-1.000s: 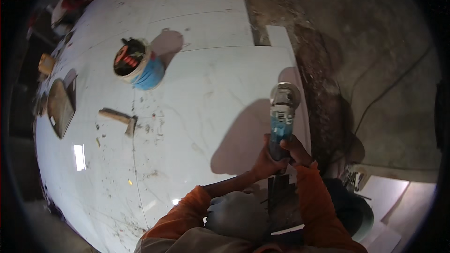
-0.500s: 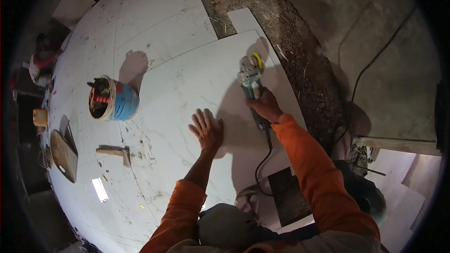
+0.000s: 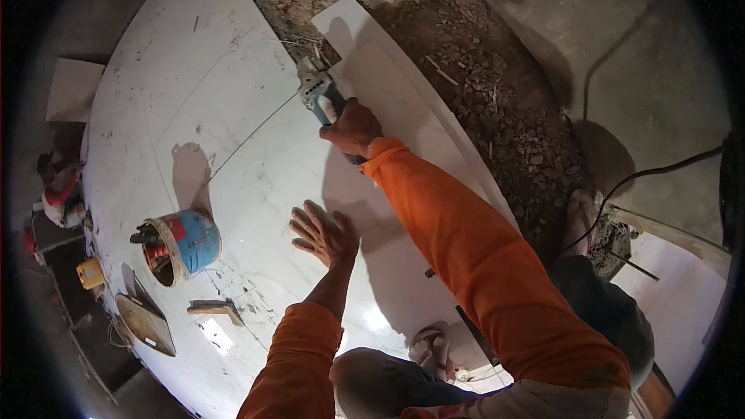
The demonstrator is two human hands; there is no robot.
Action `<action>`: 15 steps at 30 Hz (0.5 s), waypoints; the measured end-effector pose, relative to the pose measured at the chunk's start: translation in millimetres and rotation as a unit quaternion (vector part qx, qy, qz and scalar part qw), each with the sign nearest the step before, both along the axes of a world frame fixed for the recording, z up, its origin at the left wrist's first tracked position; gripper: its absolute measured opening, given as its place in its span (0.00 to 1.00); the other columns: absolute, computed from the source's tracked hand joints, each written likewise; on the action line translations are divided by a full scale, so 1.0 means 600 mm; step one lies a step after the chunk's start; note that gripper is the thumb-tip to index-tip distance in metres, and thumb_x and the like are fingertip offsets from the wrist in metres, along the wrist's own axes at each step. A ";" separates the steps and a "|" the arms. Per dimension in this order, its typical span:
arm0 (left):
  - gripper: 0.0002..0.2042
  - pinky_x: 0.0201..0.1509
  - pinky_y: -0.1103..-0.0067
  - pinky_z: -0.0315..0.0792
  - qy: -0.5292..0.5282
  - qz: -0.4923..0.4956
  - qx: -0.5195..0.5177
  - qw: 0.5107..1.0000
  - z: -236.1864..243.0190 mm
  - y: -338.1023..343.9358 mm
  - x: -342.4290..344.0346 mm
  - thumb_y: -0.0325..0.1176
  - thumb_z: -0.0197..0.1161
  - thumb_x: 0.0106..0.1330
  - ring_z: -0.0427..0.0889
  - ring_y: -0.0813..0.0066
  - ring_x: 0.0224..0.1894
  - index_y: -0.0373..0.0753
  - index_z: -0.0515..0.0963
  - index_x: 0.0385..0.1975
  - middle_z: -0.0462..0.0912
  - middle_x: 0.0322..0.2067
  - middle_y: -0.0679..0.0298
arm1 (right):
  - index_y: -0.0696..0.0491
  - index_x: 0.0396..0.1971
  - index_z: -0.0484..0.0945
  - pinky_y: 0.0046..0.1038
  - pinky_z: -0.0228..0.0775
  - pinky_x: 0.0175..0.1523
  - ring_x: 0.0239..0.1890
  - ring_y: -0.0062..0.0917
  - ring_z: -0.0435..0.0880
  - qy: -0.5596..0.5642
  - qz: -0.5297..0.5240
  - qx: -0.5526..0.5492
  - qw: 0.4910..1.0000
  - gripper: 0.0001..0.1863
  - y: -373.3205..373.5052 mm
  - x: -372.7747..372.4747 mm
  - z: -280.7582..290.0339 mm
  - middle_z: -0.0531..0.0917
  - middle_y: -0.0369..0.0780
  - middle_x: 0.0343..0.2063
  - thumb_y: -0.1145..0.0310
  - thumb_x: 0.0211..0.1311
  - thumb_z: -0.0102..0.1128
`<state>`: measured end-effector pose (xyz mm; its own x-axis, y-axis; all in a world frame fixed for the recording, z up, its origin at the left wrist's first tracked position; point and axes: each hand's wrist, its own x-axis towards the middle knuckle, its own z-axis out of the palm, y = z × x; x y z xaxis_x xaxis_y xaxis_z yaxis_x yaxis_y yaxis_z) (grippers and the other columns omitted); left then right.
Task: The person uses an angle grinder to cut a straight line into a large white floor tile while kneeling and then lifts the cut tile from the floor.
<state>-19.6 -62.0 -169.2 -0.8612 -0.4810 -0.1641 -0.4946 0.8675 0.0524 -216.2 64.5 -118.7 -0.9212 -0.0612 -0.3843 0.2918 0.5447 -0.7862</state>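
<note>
My right hand (image 3: 355,129) is wrapped round the body of an angle grinder (image 3: 322,99), its head out over the far edge of a large pale tile (image 3: 287,163), close to a joint line. The disc is hard to make out from here. My left hand (image 3: 327,234) rests on the same tile with fingers spread, holding nothing. A narrow strip of the same pale material (image 3: 434,109) runs along the tile's right side.
Left of my left hand stands a blue bucket (image 3: 203,239) of tools, with a hammer (image 3: 216,309) and a flat scoop-like pan (image 3: 146,327) nearer. Rubble (image 3: 497,93) borders the tile on the right. A black cable (image 3: 660,171) crosses the right side. A yellow container (image 3: 91,273) stands far left.
My right hand has carried the grinder leftward, from near the tile's right edge to the joint line. My left hand stays spread on the tile. The whole view has turned.
</note>
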 end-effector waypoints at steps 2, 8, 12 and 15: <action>0.35 0.70 0.45 0.30 -0.006 -0.001 0.012 1.000 -0.005 -0.003 0.000 0.48 0.45 0.66 0.34 0.44 0.73 0.41 0.46 0.71 0.39 0.72 0.48 | 0.69 0.43 0.69 0.37 0.75 0.49 0.43 0.47 0.82 -0.019 -0.022 0.012 1.000 0.36 -0.006 -0.008 0.000 0.80 0.57 0.40 0.53 0.42 0.68; 0.35 0.71 0.47 0.28 -0.027 0.008 0.014 1.000 -0.014 -0.009 -0.002 0.47 0.45 0.66 0.32 0.46 0.74 0.43 0.44 0.72 0.36 0.73 0.52 | 0.68 0.43 0.68 0.38 0.75 0.49 0.43 0.47 0.82 -0.040 -0.021 0.014 0.999 0.37 -0.021 -0.029 -0.013 0.80 0.56 0.39 0.52 0.43 0.67; 0.34 0.71 0.47 0.31 -0.039 0.003 -0.023 0.999 -0.017 -0.007 -0.001 0.50 0.43 0.68 0.33 0.49 0.74 0.48 0.43 0.73 0.37 0.73 0.53 | 0.67 0.45 0.67 0.39 0.74 0.50 0.44 0.47 0.81 -0.044 -0.034 0.028 0.998 0.37 -0.025 -0.031 -0.016 0.80 0.55 0.41 0.52 0.42 0.67; 0.34 0.71 0.47 0.31 -0.025 0.005 -0.013 1.000 -0.013 -0.008 -0.001 0.51 0.43 0.69 0.33 0.49 0.74 0.49 0.43 0.73 0.37 0.73 0.55 | 0.66 0.46 0.67 0.39 0.74 0.51 0.44 0.47 0.81 -0.035 -0.030 0.039 0.998 0.37 -0.029 -0.030 -0.017 0.80 0.55 0.41 0.52 0.42 0.67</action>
<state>-20.0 -66.6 -176.8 -0.8478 -0.4936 -0.1937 -0.5041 0.8636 0.0056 -234.1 46.9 -128.8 -0.8927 0.0256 -0.4499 0.3789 0.5831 -0.7186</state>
